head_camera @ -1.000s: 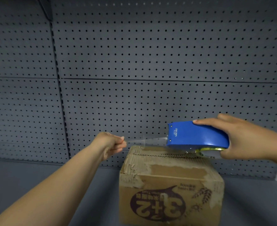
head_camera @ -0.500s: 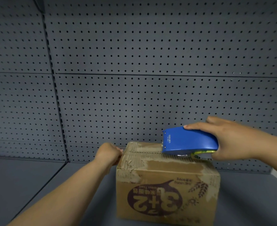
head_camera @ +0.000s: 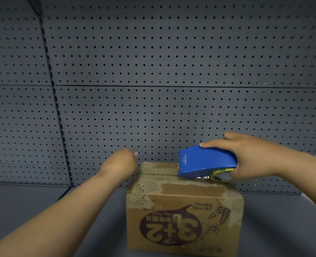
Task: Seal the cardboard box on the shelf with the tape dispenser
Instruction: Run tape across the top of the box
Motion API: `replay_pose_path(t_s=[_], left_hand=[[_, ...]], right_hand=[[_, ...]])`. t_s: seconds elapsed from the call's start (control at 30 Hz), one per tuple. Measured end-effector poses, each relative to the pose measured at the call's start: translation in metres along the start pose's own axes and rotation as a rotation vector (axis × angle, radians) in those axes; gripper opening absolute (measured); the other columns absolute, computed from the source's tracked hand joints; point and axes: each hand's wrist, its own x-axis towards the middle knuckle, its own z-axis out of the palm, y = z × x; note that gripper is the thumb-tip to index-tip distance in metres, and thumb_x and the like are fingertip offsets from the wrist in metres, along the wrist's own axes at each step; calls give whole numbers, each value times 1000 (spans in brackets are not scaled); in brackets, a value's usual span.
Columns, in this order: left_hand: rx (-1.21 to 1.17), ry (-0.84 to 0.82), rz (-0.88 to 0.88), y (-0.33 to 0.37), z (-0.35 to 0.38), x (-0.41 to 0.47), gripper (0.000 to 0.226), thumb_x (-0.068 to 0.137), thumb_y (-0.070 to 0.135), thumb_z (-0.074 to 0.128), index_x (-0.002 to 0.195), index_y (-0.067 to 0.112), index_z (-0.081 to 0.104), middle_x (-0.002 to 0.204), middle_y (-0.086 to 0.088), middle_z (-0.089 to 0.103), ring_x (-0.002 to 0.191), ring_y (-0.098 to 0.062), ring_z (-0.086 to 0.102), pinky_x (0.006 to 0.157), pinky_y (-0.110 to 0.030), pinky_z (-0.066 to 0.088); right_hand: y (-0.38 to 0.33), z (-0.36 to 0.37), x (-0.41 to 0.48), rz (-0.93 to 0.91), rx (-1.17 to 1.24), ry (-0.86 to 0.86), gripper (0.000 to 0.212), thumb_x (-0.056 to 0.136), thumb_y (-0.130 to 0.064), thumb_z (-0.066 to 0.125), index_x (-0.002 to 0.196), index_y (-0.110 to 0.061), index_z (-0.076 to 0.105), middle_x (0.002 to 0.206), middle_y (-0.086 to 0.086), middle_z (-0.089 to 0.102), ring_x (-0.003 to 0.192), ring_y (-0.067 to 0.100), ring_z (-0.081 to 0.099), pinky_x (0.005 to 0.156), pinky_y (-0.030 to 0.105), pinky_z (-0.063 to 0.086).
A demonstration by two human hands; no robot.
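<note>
A worn brown cardboard box (head_camera: 183,204) with an upside-down "3+2" print stands on the grey shelf, flaps down. A blue tape dispenser (head_camera: 207,162) rests on the right half of the box's top, nose pointing left along the centre seam. My right hand (head_camera: 248,154) grips the dispenser from the right, index finger laid along its top. My left hand (head_camera: 119,162) is blurred by motion at the box's upper left corner, fingers curled. I cannot see any tape in it. The clear tape on the top is hard to make out.
A grey pegboard wall (head_camera: 153,71) rises right behind the box, with a vertical upright (head_camera: 60,127) to the left. The grey shelf surface (head_camera: 32,204) spreads to the left and right of the box.
The stretched tape came down onto the box top. My left hand dropped to the box's left edge and now lifts slightly, blurred. The dispenser sank onto the top and shifted a little right.
</note>
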Motion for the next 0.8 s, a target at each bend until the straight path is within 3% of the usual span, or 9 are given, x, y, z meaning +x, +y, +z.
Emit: replay_pose_path(t_s=[0.07,0.13,0.17,0.37,0.5,0.67,0.8], left_hand=[[26,-19,277,25,-2,-11,48,101,29,21,144,10,31,154,-12,29,142,-28,28,111,-38,25],[146,-142,383,44,16,-18,51,101,32,16,151,22,9,161,-1,2,148,-23,3,118,-39,5],[198,-191,380,48,27,-17,52,101,34,14,151,25,3,161,0,-2,148,-23,0,118,-41,2],[276,-297,327,44,53,-14,53,99,40,7,150,32,-3,161,0,-5,148,-25,-2,120,-42,2],[273,-309,314,44,51,-16,53,99,40,7,150,31,-4,161,-1,-8,148,-24,-5,120,-41,0],[264,-318,307,46,48,-20,53,99,40,7,151,29,-1,161,1,-7,148,-22,-5,119,-39,1],[273,-337,288,47,47,-20,53,99,40,8,150,31,-1,161,2,-8,148,-21,-5,119,-38,0]], right_hand=[[2,-1,3,-4,26,-6,82,71,-36,65,131,-62,16,89,-18,34,80,1,41,65,24,43],[5,-2,6,-9,41,-15,80,72,-36,65,129,-63,17,90,-18,36,82,4,44,68,26,46],[6,-2,7,-13,46,-24,79,72,-35,66,129,-63,18,91,-18,37,84,5,45,70,27,47],[12,-2,14,-53,83,-145,82,74,-27,65,132,-62,19,89,-17,35,79,6,45,63,21,40],[21,-3,14,-53,137,-208,87,72,-23,64,130,-66,15,93,-16,37,80,9,48,64,23,44],[44,0,9,-67,208,-229,92,70,-21,65,117,-77,10,98,-15,40,83,14,55,70,30,51],[78,9,-14,-50,244,-225,91,71,-21,65,113,-78,8,100,-11,42,82,13,54,63,25,48]])
